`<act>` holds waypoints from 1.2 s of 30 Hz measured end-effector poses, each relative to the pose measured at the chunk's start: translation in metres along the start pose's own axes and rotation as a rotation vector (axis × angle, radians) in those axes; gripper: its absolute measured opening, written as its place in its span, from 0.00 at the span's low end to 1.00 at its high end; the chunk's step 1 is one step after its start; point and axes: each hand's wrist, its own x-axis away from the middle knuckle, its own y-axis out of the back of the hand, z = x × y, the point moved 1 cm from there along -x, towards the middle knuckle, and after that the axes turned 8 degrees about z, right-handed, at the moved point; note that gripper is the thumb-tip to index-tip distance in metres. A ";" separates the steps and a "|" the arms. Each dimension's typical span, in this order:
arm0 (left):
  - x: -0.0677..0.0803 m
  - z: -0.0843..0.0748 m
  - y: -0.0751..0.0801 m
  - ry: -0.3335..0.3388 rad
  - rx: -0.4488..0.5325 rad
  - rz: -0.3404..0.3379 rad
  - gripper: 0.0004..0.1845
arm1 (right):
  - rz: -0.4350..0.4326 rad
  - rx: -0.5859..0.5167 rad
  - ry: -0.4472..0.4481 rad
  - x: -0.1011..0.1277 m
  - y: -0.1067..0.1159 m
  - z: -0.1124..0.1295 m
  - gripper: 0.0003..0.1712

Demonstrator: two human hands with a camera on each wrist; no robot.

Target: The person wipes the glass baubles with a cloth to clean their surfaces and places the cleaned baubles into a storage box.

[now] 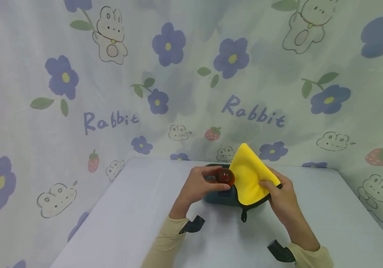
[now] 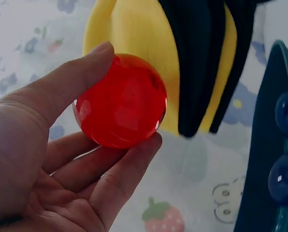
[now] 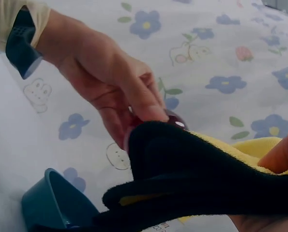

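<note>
One red ball, clear and glossy, sits pinched between the thumb and curled fingers of the left hand, held just above a dark teal tray on the tabletop. Touching the ball's right side, a yellow cloth with a black backing is gripped by the right hand, fingers closed around its lower edge. Blue balls lie in the tray.
</note>
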 end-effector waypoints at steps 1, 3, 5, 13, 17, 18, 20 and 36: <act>-0.001 0.000 -0.003 -0.002 0.010 0.004 0.31 | -0.005 0.041 0.000 0.000 -0.002 -0.001 0.32; -0.002 -0.001 -0.008 -0.010 0.026 0.010 0.31 | -0.014 0.132 0.004 0.000 -0.005 -0.001 0.31; -0.003 -0.002 -0.012 -0.020 0.033 0.016 0.30 | -0.026 0.214 0.021 0.002 -0.009 -0.002 0.30; -0.001 -0.003 -0.004 -0.097 -0.017 0.026 0.25 | 0.109 0.420 0.242 -0.003 -0.031 -0.006 0.33; 0.001 -0.001 0.000 -0.098 -0.024 0.012 0.22 | 0.162 0.513 0.318 -0.008 -0.039 -0.012 0.37; 0.001 -0.002 0.000 -0.096 -0.023 0.011 0.22 | 0.159 0.532 0.325 -0.008 -0.039 -0.013 0.37; 0.003 -0.002 0.000 -0.089 -0.011 0.015 0.24 | 0.149 0.564 0.337 -0.009 -0.040 -0.016 0.37; 0.004 -0.002 -0.003 -0.203 0.171 -0.044 0.27 | 0.035 0.563 0.334 -0.003 -0.045 -0.014 0.32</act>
